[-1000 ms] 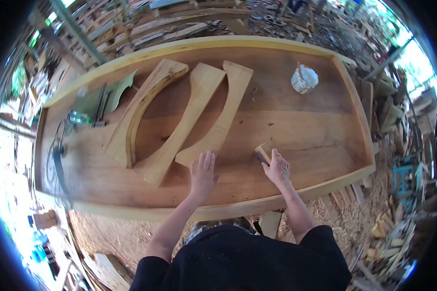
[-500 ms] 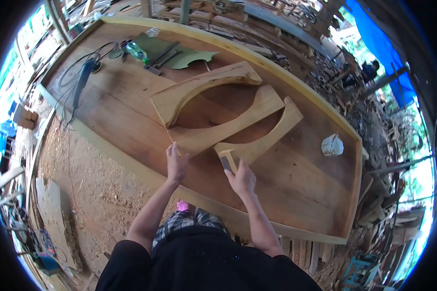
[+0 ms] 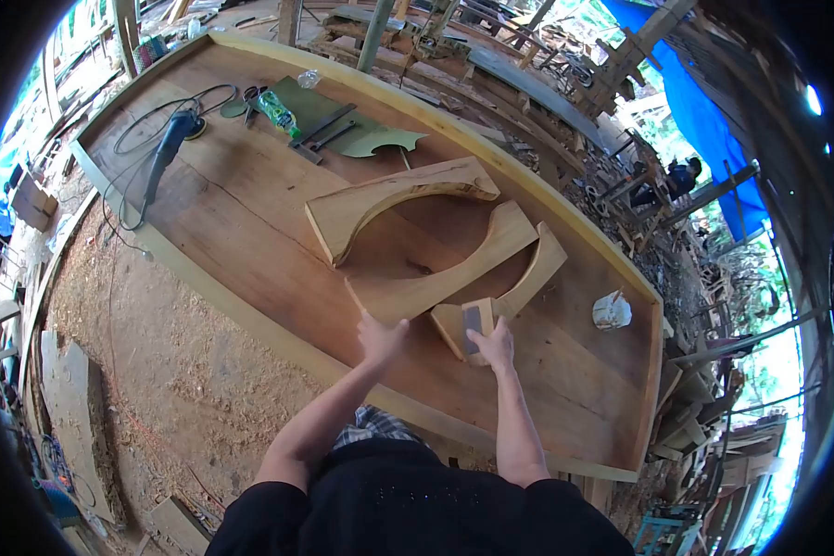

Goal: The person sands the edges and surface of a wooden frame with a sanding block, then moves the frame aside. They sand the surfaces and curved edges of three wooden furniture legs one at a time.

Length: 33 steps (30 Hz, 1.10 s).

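Three curved wooden boards lie side by side on a long wooden platform [image 3: 250, 250] with a pale raised rim. My left hand [image 3: 378, 337] grips the near end of the middle curved board [image 3: 445, 273] and tilts it up on edge. My right hand [image 3: 495, 347] holds a small wooden sanding block [image 3: 476, 321] with a dark face, held up over the near end of the right curved board [image 3: 519, 283]. The far curved board [image 3: 389, 199] lies flat, untouched.
An angle grinder [image 3: 169, 148] with its black cable, a green bottle [image 3: 276, 111], a green template sheet [image 3: 343, 125] and metal tools lie at the platform's far left. A white crumpled bag [image 3: 612, 311] sits at the right. Sawdust ground and stacked lumber surround the platform.
The view has swung round. My right hand has carried the block from the bare planks to the right board's end. My left hand went from flat on the wood to gripping the middle board's end.
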{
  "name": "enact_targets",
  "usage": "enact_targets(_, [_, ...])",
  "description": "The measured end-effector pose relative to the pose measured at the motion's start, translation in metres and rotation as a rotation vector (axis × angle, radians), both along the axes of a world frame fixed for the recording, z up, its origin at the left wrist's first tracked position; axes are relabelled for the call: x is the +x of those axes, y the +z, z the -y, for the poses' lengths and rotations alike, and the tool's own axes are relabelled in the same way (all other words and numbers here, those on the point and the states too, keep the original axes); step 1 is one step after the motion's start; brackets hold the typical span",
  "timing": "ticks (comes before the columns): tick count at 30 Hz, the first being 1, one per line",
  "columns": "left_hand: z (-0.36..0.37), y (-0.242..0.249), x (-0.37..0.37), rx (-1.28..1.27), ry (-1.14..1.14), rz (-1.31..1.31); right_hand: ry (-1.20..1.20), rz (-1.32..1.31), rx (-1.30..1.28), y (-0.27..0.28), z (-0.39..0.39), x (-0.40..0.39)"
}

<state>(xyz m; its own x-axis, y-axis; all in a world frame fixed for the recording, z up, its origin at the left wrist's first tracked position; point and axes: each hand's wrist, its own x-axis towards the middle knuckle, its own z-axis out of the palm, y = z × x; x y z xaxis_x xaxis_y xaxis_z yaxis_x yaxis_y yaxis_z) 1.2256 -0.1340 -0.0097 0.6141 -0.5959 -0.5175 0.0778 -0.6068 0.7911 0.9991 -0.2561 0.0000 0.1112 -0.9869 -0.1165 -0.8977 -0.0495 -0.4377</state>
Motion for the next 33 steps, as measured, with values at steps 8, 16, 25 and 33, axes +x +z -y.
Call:
enact_targets(8, [-0.013,-0.017,0.006,-0.469,-0.178,-0.162,-0.02,-0.088,-0.029,0.03,-0.039,0.011])
enact_targets(16, [0.023,-0.079,0.029,-0.277,0.181,-0.08,0.453,-0.195,0.07,0.033,-0.049,0.144])
enact_targets(25, [-0.008,-0.04,0.008,-0.45,0.212,-0.646,0.519,-0.075,-0.009,0.033,-0.027,0.148])
enact_targets(33, [-0.015,-0.037,-0.001,-0.394,0.252,-0.846,0.67,-0.009,-0.08,0.024,-0.015,0.2])
